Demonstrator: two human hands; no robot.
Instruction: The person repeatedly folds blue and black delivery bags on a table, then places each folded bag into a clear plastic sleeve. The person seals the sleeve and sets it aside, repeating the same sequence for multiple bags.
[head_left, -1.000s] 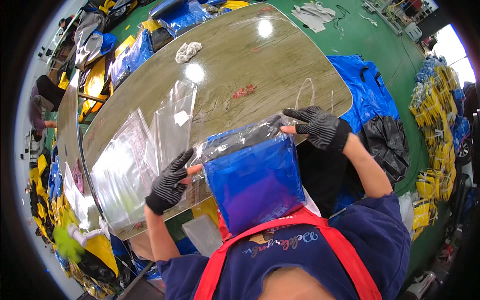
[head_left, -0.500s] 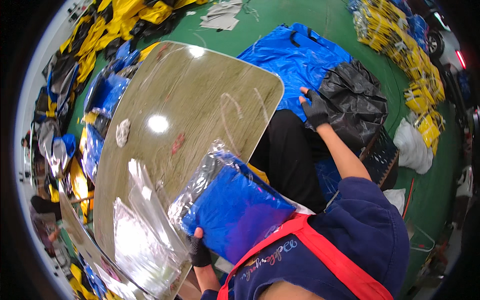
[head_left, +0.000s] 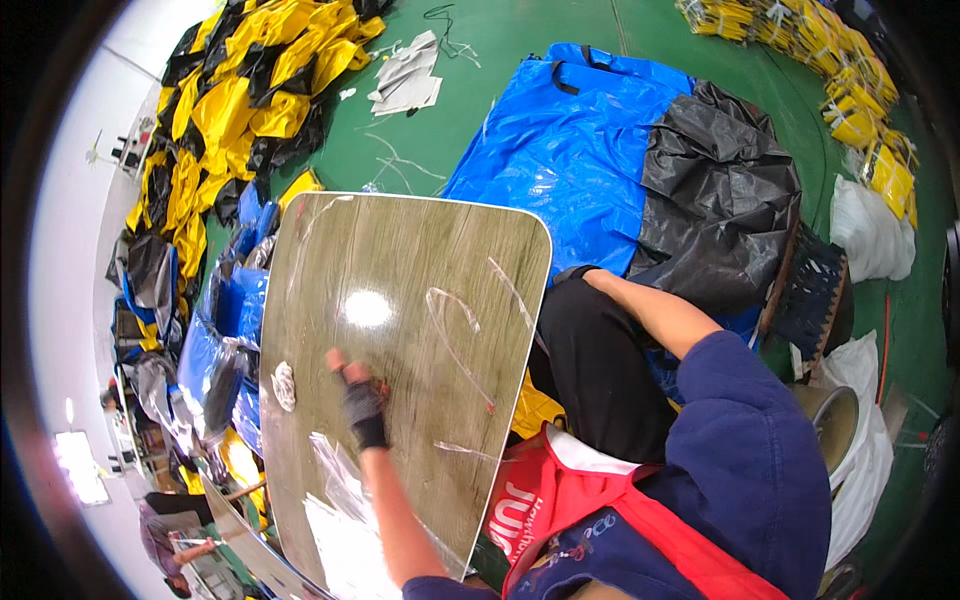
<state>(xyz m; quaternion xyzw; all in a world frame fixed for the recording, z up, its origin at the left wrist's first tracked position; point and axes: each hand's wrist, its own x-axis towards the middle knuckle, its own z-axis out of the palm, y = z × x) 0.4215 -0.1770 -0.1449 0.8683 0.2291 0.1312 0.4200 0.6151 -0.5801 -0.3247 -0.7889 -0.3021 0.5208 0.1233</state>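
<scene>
Left hand (head_left: 362, 395) (black glove, bare fingertips) is released in the head view: its fingers are loosely extended over the desk (head_left: 400, 260), and no item is visible in its grip. Motion blur prevents confirmation of contact with the desk surface. Clear plastic sleeves (head_left: 345, 545) lie on the near left part of the desk, beside the left forearm; a crumpled white wad (head_left: 284, 386) rests near the left edge. Right hand (head_left: 574, 272) is located at the raised knee of the black trousers (head_left: 605, 355), next to the blue-and-black sheet (head_left: 590, 160). Its fingers are hidden, so whether it is grasping or released cannot be determined. The sheet lies spread on the green floor beyond the right side of the desk, with dark straps at its far edge. Principal change: half a second ago, the blue package in its clear sleeve rested at the apron, supported by the left hand; it has since left both that position and that hand. Its present location cannot be established (wrapped blue packages (head_left: 240, 305) lie left of the desk, but it cannot be identified among them). Judged by this change, handling of that package appears finished at the apron, leaving the left hand unloaded near the sleeves and the right hand near the sheet.
</scene>
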